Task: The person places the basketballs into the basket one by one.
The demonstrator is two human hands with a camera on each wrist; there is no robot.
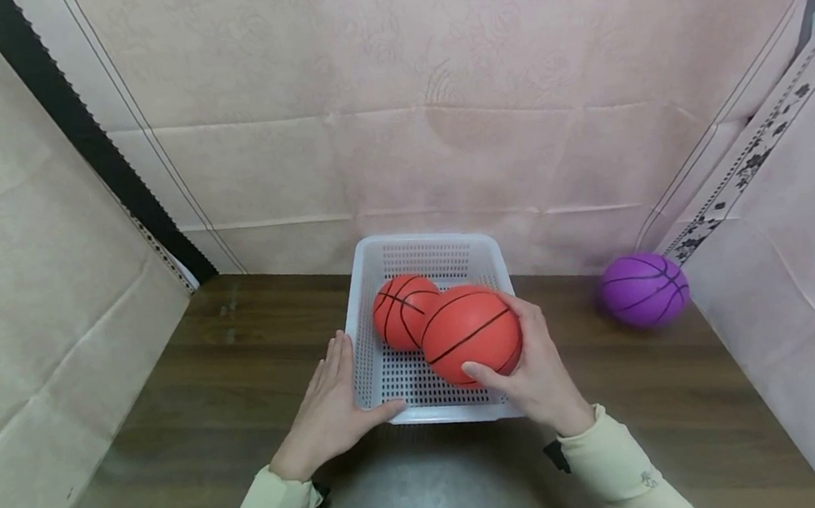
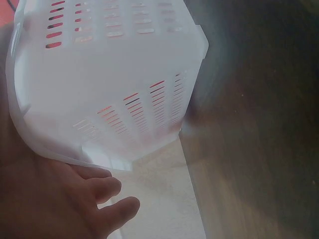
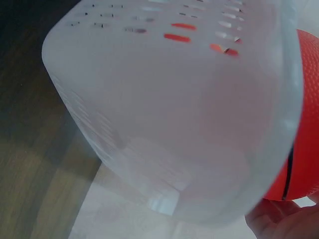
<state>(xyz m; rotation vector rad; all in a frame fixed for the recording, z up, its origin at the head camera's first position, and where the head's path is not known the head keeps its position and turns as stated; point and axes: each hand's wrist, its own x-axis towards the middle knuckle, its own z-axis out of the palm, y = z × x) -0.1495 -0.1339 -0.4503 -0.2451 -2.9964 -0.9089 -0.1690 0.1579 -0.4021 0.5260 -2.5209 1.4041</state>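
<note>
A white perforated plastic basket point(image 1: 443, 414) stands in front of me, with a small red basketball point(image 1: 401, 313) inside toward its left. My right hand point(image 1: 537, 365) grips a second red basketball point(image 1: 471, 332) from its right side, thumb across the near face. This ball is over the basket's right half and overlaps the first one in the head view. Along the basket's left rim lies my left hand point(image 1: 330, 409), fingers extended and thumb over the near left corner. From the left wrist, its fingers point(image 2: 107, 189) show outside the slotted basket wall point(image 2: 99, 84).
A purple basketball point(image 1: 644, 290) sits to the right on the wooden tabletop point(image 1: 193, 429), by the back right corner. Pale sheets point(image 1: 427, 159) form walls behind and on both sides. The basket's far side is close to the back sheet.
</note>
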